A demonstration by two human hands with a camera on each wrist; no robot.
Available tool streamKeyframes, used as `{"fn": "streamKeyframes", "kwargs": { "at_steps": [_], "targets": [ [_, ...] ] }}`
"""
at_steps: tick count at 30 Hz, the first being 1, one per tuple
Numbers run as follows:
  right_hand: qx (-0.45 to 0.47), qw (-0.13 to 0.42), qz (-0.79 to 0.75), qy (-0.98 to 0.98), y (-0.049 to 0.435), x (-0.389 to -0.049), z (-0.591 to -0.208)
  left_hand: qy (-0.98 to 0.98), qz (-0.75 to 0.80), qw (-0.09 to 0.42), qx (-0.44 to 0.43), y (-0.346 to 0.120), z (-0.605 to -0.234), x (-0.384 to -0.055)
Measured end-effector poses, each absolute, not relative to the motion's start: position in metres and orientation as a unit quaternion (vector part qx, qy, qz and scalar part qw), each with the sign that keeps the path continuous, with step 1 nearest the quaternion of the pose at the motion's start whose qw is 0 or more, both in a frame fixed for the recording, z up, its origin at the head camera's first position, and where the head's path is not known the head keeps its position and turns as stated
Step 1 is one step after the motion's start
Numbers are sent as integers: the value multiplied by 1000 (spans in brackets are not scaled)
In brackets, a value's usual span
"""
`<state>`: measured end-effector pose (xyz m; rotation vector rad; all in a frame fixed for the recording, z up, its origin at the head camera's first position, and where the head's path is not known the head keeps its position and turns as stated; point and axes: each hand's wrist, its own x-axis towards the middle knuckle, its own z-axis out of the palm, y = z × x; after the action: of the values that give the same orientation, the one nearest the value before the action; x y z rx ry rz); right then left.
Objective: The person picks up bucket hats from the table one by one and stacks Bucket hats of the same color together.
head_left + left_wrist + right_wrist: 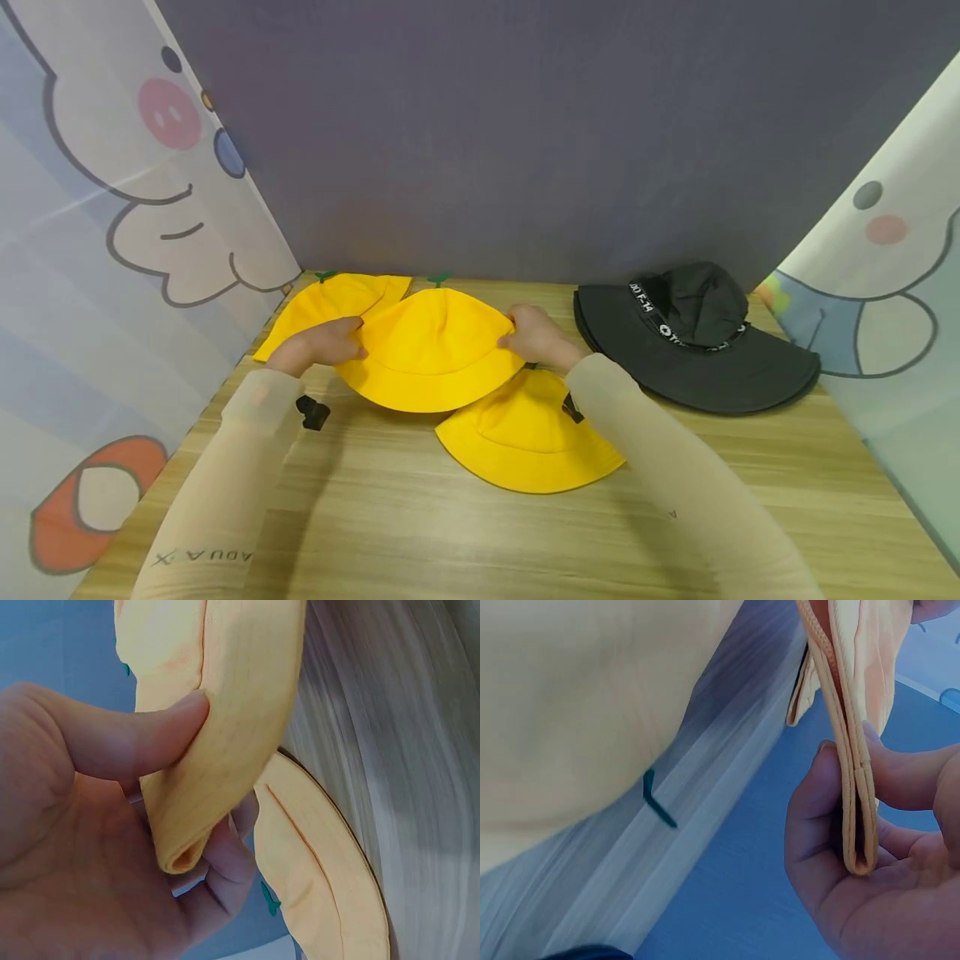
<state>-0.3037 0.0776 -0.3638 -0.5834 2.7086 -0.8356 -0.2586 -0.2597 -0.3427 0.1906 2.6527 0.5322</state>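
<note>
Both hands hold up a yellow bucket hat point(431, 350) with a green sprout on top, in the middle of the head view. At its left edge, my left hand point(330, 343) pinches the folded brim, thumb point(161, 735) on the front. My right hand point(540, 337) grips the opposite edge; the right wrist view shows its doubled brim point(855, 802) between thumb and fingers. Behind my left hand lies a second yellow hat point(330, 300). A third yellow hat point(532, 442) lies in front, partly hidden under the held hat and my right forearm.
Black wide-brimmed hats point(690, 342), seemingly stacked, lie at the back right with a lettered band on the top one. A grey panel point(480, 142) stands behind the wooden table point(390, 533). Cartoon-printed walls point(97, 250) close in both sides.
</note>
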Motion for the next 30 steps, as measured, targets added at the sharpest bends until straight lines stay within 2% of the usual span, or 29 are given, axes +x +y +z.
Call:
{"fn": "streamKeyframes", "kwargs": {
  "at_steps": [7,15,30],
  "targets": [
    [-195,132,-297,925,103,-300,-356,958,204,177,94,-249,-345,-262],
    [-209,96,-276,933,132,-297,-350,955,232,146,117,-228,-347,-262],
    [-205,85,-262,939,174,-289,-359,941,262,145,160,-197,-351,-262]
  ]
}}
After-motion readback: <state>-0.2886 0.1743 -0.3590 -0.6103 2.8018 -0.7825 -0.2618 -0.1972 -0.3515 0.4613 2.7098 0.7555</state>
